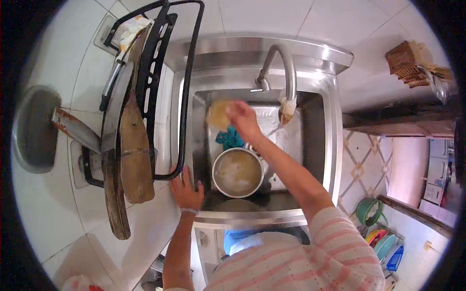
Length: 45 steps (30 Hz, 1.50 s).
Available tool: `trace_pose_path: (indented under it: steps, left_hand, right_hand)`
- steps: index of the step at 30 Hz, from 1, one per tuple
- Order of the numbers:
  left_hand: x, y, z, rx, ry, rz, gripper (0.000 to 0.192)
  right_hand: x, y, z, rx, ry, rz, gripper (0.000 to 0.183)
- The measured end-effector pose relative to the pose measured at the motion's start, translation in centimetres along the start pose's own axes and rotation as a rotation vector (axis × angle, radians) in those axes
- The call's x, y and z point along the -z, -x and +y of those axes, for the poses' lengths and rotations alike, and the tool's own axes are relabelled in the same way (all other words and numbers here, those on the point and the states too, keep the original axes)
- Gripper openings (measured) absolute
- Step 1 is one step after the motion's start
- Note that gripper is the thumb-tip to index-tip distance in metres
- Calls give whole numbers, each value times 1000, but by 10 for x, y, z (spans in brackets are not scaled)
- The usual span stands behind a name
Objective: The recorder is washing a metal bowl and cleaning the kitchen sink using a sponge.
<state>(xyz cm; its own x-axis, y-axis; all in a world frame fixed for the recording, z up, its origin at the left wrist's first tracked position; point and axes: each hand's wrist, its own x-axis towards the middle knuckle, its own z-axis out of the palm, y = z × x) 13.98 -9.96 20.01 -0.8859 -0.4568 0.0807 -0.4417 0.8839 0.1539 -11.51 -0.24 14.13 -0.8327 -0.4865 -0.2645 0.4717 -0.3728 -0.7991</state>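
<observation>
My right hand [242, 118] reaches into the stainless steel sink [333, 145], beside a blurred yellowish thing [218, 113]; whether the fingers hold it is unclear. Just below it lies a crumpled teal cloth or bag [230, 138]. A round metal pot [238, 172] with cloudy liquid stands in the basin, nearer to me, its handle partly behind my right wrist. Water runs from the curved faucet [291, 72], whose end is wrapped in some material. My left hand [187, 191] rests with spread fingers on the sink's left rim, holding nothing.
A black wall rack [189, 72] juts out at the left, holding wooden boards [136, 163] and a large blade. A pan [38, 129] hangs farther left. A wicker basket [402, 60] is on the right wall. Dishes [384, 245] and a green basket [367, 211] stand lower right.
</observation>
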Motion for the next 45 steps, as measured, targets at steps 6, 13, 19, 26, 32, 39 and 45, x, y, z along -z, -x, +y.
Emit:
trace_pose_path:
  steps: [6, 13, 19, 26, 32, 39, 45]
  left_hand:
    - [-2, -1, -2, -19, -15, 13, 58]
    - [-8, -5, -2, -17, 19, -4, 60]
    - [-5, -6, 20, -95, 72, -5, 63]
    - [-73, -51, 148, 798, 1763, -627, 57]
    - [-131, -106, 194, 374, 2435, -865, 48]
    - [-232, -85, 179, 226, 2601, -898, 29]
    - [-132, -121, 222, 701, 1660, -693, 31]
  right_hand:
    - [11, -55, 27, 143, 294, -106, 21]
    - [123, -12, 138, -83, 1487, 77, 34]
    - [140, -1, 115, -157, 831, 227, 34]
    - [93, 74, -21, 366, 656, 136, 25]
    - [46, 124, -83, 476, 969, 48, 16]
    - [62, 100, -64, 203, 1487, 220, 36]
    - [138, 55, -39, 196, 1087, 522, 44]
